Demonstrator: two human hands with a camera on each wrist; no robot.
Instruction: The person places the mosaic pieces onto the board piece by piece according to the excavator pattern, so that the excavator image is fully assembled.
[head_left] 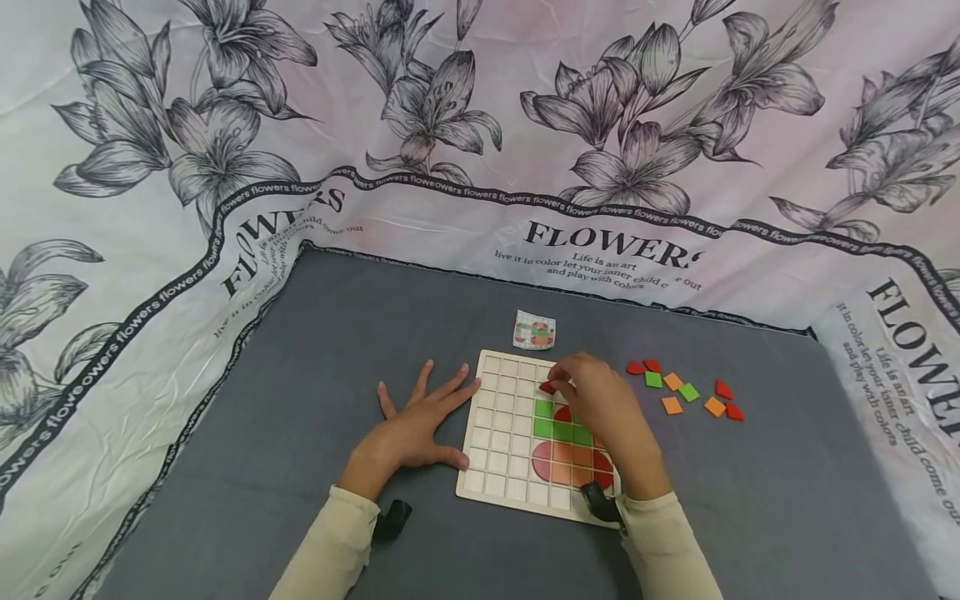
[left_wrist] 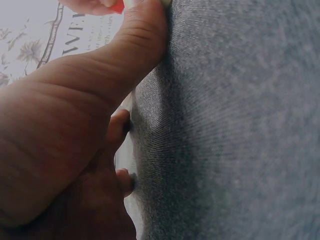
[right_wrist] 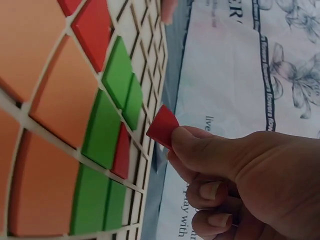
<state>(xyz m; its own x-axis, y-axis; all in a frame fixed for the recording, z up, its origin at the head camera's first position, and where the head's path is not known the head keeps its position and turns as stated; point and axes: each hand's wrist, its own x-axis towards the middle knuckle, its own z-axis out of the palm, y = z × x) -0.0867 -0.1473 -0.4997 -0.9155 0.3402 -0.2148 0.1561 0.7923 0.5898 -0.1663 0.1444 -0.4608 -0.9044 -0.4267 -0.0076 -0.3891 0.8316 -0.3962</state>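
A pale wooden grid board [head_left: 495, 442] lies on the grey tabletop, with green, orange and red tiles seated in cells on its right side. My right hand [head_left: 606, 408] is over the upper right part of the board and pinches a red tile [right_wrist: 162, 126] with a curved edge between thumb and forefinger. At the board's left edge is my left hand [head_left: 415, 429], its fingers spread, with the thumb and forefinger against the frame. In the left wrist view the thumb [left_wrist: 135, 37] meets the board's edge. Some right-hand cells are hidden behind my right hand and wrist.
A small printed card [head_left: 535, 331] with a coloured pattern lies just beyond the board. To the right are several loose tiles, among them a green tile [head_left: 687, 392], an orange tile [head_left: 671, 406] and a red tile [head_left: 734, 412]. Flower-printed cloth [head_left: 450, 208] borders the table.
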